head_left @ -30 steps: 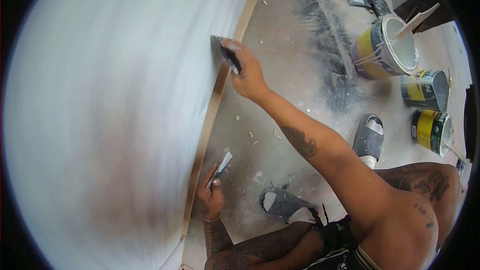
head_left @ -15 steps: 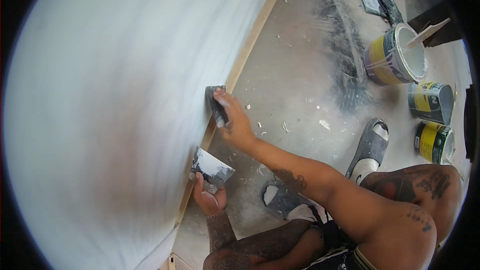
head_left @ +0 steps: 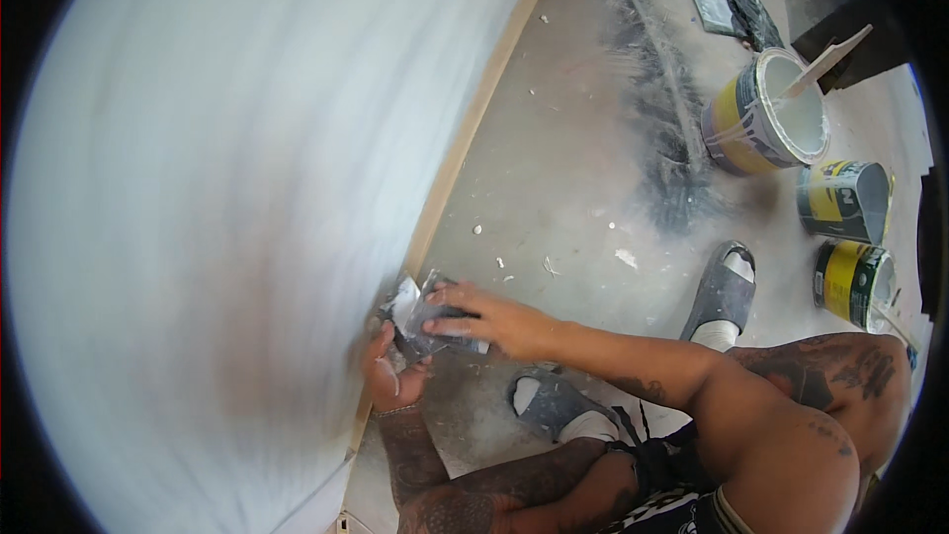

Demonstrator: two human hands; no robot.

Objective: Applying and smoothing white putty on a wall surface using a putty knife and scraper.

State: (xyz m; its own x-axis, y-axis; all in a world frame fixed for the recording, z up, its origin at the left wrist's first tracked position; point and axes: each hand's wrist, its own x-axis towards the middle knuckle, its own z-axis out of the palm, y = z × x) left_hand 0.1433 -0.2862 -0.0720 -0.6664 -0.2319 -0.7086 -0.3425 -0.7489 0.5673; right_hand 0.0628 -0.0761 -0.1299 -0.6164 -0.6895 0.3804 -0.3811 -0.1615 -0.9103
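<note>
My left hand (head_left: 397, 376) is closed round the handle of a putty knife, low beside the white wall (head_left: 247, 188). White filler (head_left: 405, 299) lies on that knife's blade. My right hand (head_left: 479, 318) grips a dark, flat scraper blade (head_left: 432, 297) from above, fingers spread across its face. The scraper overlaps the left putty knife, and the two appear to touch. Most of the putty knife's handle is hidden by my left fingers. Both tools are just off the strip of wood-coloured trim (head_left: 474, 119) at the wall's foot.
A large bucket (head_left: 727, 129) of filler with a stick (head_left: 828, 59) in it stands at the far right. Nearer are a cut-down container (head_left: 820, 203) and a smaller tub (head_left: 840, 282). My sandalled feet (head_left: 720, 292) rest on the dusty floor (head_left: 563, 168), which has scattered crumbs.
My right hand has come down from the wall's foot with the scraper and now holds it over the left putty knife. My left hand has shifted slightly left and up.
</note>
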